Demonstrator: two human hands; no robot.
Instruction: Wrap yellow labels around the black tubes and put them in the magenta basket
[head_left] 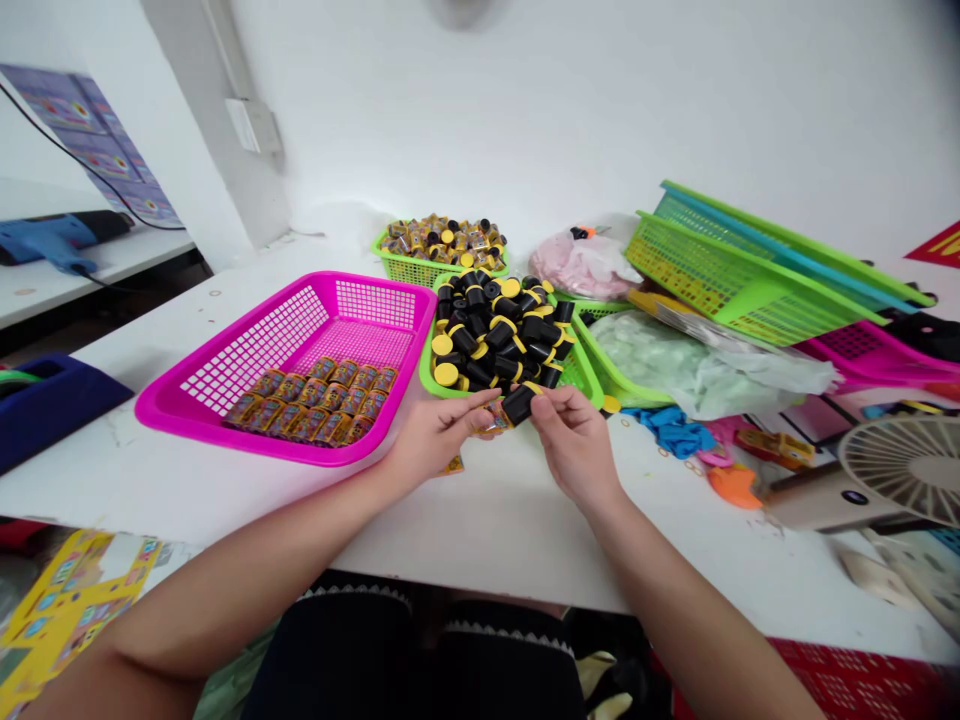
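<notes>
Over the table in front of me, my right hand (576, 440) pinches a small black canister (517, 405) with a yellow lid, lying tilted on its side. My left hand (433, 436) has its fingers closed on a colourful printed wrapper sleeve (493, 416) at the canister's left end. How far the sleeve covers the canister I cannot tell. Just behind both hands, a green basket (589, 378) is heaped with black, yellow-lidded canisters. To the left, a pink basket (300, 452) holds rows of wrapped canisters (315, 400). Under my left hand lies a flat printed piece (454, 464).
A second green basket (409, 268) of wrapped canisters stands at the back. On the right are stacked baskets (720, 270), plastic bags (675, 350), blue cloth (671, 432) and a fan (900, 470). A blue tape dispenser (64, 405) sits at far left, a heat gun (56, 238) beyond.
</notes>
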